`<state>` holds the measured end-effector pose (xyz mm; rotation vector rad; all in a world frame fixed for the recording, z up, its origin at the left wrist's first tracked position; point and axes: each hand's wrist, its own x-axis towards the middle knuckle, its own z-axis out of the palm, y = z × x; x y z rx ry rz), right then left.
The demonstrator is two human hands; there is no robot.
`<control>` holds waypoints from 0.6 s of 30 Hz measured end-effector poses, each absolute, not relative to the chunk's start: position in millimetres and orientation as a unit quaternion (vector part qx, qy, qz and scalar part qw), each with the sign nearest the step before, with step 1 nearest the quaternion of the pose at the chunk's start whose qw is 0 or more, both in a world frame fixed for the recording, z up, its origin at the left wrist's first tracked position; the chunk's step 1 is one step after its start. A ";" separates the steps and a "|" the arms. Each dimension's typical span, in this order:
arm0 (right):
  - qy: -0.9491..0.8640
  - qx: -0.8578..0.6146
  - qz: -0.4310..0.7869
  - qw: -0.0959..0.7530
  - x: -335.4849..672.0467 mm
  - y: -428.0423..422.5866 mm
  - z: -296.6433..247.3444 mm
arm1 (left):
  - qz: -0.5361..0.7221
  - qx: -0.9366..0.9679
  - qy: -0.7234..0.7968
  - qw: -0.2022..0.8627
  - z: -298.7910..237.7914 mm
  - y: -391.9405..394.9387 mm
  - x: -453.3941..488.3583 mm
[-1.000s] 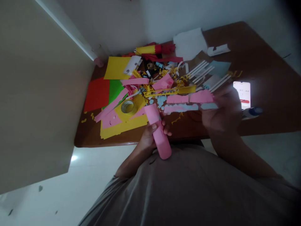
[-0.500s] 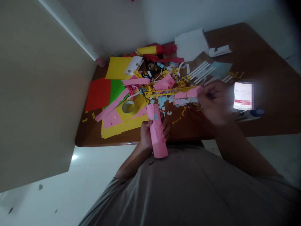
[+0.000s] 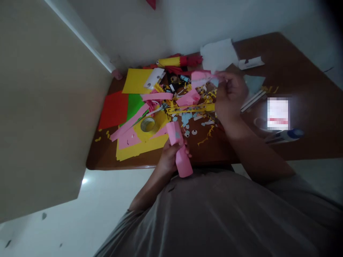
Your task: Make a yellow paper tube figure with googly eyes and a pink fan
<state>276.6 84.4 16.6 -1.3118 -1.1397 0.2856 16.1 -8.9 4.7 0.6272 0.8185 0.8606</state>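
Observation:
My left hand [image 3: 169,154] is wrapped round a pink paper tube [image 3: 184,165] with a small light-blue patch near its upper end. The tube tilts over the table's front edge, close to my shirt. My right hand [image 3: 232,93] pinches a pink paper strip [image 3: 200,79], raised above the heap of scraps; a bit of light blue shows on it by my fingers. Under that hand lie yellow paper strips [image 3: 191,108] and light-blue paper bits [image 3: 187,118]. A googly eye [image 3: 194,132] rests right of the tube.
On the brown table [image 3: 305,85], a tape roll [image 3: 148,125] lies on yellow paper at the left. Red sheets [image 3: 114,110] are beyond it. A yellow-and-red paper tube [image 3: 171,61] is at the back. A bright phone screen [image 3: 278,113] and a blue-capped bottle [image 3: 291,134] are at the right.
My right hand has lifted the pink strip off the scraps, moving up and left. My left thumb has shifted across the pink tube, which stays in that hand.

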 end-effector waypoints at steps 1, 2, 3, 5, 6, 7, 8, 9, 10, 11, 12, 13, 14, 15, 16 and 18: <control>-0.513 -0.567 0.066 0.641 278.7 85.5 18.2 | 0.405 0.291 0.384 0.777 4.2 -7.2 12.5; -0.529 -0.567 0.016 0.631 281.3 86.7 19.1 | 0.411 0.288 0.387 0.773 3.7 -5.3 8.7; -0.551 -0.581 -0.005 0.599 284.2 88.1 19.1 | 0.418 0.284 0.390 0.770 3.2 -3.3 4.8; -0.630 -0.637 0.064 0.440 290.5 91.2 15.7 | 0.431 0.275 0.396 0.763 2.1 0.5 -3.1; -0.658 -0.661 0.112 0.342 293.6 91.9 12.3 | 0.437 0.271 0.402 0.758 1.6 1.9 -7.1; -0.675 -0.676 0.150 0.254 296.4 91.4 8.1 | 0.441 0.268 0.410 0.752 1.1 2.8 -10.9; -0.684 -0.683 0.166 0.195 298.8 89.4 3.6 | 0.443 0.266 0.419 0.747 0.8 3.2 -14.7; -0.689 -0.684 0.165 0.171 300.6 85.9 -1.0 | 0.440 0.265 0.427 0.744 0.5 3.2 -18.4; -0.693 -0.683 0.156 0.172 301.7 81.3 -5.4 | 0.434 0.268 0.435 0.742 0.4 2.8 -22.1; -0.697 -0.677 0.146 0.183 302.3 76.0 -9.5 | 0.424 0.274 0.442 0.742 0.5 2.3 -25.7; -0.703 -0.669 0.140 0.195 302.3 70.7 -13.1 | 0.412 0.282 0.449 0.740 0.6 1.8 -29.3; -0.711 -0.660 0.136 0.201 301.8 66.1 -16.4 | 0.402 0.293 0.457 0.737 0.7 1.4 -32.8; -0.721 -0.650 0.133 0.201 301.0 62.9 -19.5 | 0.393 0.305 0.467 0.731 0.9 1.2 -36.1; -0.729 -0.643 0.129 0.196 299.8 61.3 -22.5 | 0.385 0.319 0.477 0.723 1.0 1.2 -39.2; -0.735 -0.640 0.124 0.187 298.3 61.5 -25.5 | 0.378 0.335 0.486 0.713 1.1 1.4 -42.0; -0.740 -0.640 0.111 0.171 294.7 67.0 -31.0 | 0.369 0.363 0.501 0.693 1.4 1.9 -46.4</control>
